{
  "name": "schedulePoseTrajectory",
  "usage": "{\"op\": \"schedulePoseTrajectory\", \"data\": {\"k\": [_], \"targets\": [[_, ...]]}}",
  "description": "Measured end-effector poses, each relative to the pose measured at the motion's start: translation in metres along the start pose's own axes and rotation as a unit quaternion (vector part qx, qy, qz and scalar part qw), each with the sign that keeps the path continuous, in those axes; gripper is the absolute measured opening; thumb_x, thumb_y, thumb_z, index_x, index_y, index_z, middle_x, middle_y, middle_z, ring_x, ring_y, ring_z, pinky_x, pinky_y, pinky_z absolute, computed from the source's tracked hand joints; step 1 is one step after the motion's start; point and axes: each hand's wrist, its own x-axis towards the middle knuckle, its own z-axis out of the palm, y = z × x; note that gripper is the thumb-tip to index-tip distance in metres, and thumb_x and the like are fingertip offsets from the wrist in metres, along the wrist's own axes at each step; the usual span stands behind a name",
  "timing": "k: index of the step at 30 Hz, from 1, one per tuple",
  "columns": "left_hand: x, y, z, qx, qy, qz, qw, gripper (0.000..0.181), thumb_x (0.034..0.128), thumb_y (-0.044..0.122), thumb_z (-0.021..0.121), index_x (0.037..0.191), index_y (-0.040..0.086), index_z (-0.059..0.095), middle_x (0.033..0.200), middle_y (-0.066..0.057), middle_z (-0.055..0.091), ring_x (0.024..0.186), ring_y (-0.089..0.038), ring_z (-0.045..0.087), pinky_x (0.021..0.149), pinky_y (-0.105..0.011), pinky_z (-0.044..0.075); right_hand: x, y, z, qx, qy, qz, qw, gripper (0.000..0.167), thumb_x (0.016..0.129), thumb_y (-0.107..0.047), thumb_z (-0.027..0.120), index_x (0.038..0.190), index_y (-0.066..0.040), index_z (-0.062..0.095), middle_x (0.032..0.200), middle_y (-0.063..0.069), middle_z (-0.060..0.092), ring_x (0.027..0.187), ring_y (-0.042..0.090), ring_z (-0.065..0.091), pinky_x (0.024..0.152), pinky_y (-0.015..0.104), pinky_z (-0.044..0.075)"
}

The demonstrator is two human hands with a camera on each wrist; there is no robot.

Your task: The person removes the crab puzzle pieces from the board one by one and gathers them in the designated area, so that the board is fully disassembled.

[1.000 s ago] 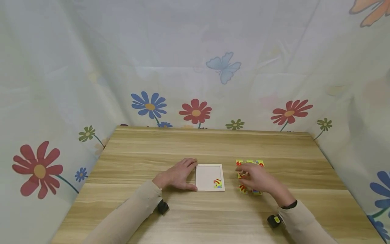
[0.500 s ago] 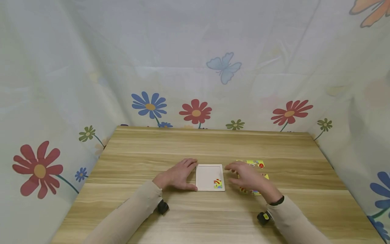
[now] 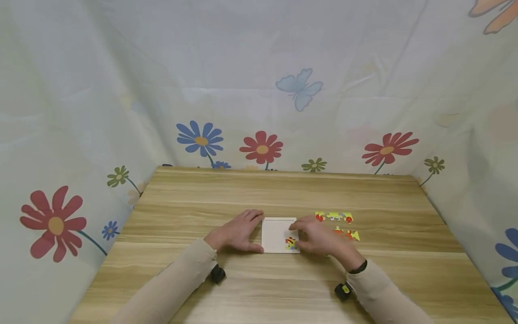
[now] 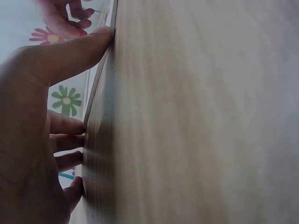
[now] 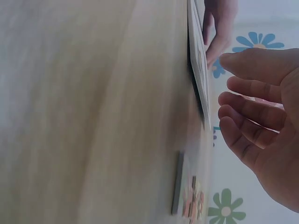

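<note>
A pale, square puzzle tray (image 3: 275,229) lies flat in the middle of the table, with one jigsaw piece (image 3: 290,243) in its near right corner. My left hand (image 3: 239,231) rests at the tray's left side, thumb and fingertips touching its edge; the left wrist view shows the same contact. Over the tray's right edge reaches my right hand (image 3: 319,236), fingers relaxed and slightly bent. In the right wrist view I see nothing between those fingers. Right of the tray lie loose yellow and red jigsaw pieces (image 3: 335,217), some partly hidden by my right hand.
The wooden table (image 3: 226,193) extends around the tray. Flower-printed cloth (image 3: 323,108) hangs behind it and at both sides. A small black device (image 3: 343,291) sits at my right wrist and another dark device (image 3: 218,273) at my left.
My right hand has moved left from above the loose pieces to over the tray's right edge, uncovering several pieces. My left hand has stayed at the tray's left side.
</note>
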Motion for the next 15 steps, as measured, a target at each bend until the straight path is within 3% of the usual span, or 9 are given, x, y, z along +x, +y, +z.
{"op": "schedulePoseTrajectory", "data": {"k": [6, 15], "targets": [[0.0014, 0.0003, -0.0002, 0.002, 0.004, 0.005, 1.0, 0.104, 0.0777, 0.072, 0.063, 0.15, 0.003, 0.033, 0.155, -0.013, 0.031, 0.143, -0.028, 0.028, 0.116, -0.043, 0.03, 0.0039, -0.0039, 0.0051, -0.023, 0.008, -0.024, 0.9994, 0.036, 0.076, -0.019, 0.078, 0.109, -0.007, 0.071, 0.106, 0.002, 0.069, 0.097, 0.018, 0.061, 0.089, 0.039, 0.048], [0.0007, 0.0002, 0.0, 0.003, -0.002, 0.002, 1.0, 0.104, 0.0784, 0.073, 0.061, 0.151, 0.004, 0.032, 0.156, -0.012, 0.03, 0.143, -0.027, 0.028, 0.116, -0.042, 0.03, 0.007, -0.0077, 0.0089, 0.004, -0.025, -0.024, 0.9994, 0.036, 0.079, -0.015, 0.075, 0.112, -0.005, 0.069, 0.108, 0.006, 0.068, 0.103, 0.022, 0.061, 0.092, 0.041, 0.05]]}}
